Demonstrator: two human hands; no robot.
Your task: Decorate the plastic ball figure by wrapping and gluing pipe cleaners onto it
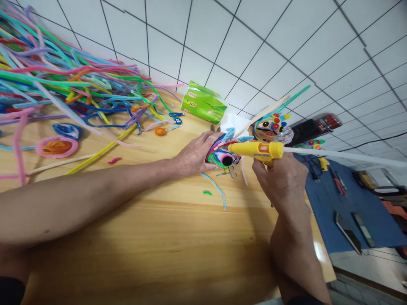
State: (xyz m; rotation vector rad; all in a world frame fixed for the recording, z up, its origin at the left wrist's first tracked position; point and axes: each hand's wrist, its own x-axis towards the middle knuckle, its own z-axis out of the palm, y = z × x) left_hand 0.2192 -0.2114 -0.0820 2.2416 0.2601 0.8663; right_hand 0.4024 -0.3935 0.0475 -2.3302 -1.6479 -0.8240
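My left hand [197, 154] is wrapped round the left side of a colourful pipe-cleaner figure [219, 154] with a big black-pupilled eye, steadying it on the wooden table. In my right hand [282, 176] is a yellow hot glue gun [254, 149], a long white glue stick [337, 154] poking out of its rear. The gun's nozzle reaches the upper part of the figure; whether it touches cannot be made out. Small scissors [227, 173] lie just below the figure. Nearby are a light blue pipe-cleaner piece [216, 186] and a short green scrap [207, 192].
A large heap of pipe cleaners [63, 80] covers the back left. Behind the figure stands a green tissue pack [203, 101]. A second decorated figure [267, 127] is at the back right. A blue mat [327, 224] at right bears phones and tools; a tiled wall rises behind.
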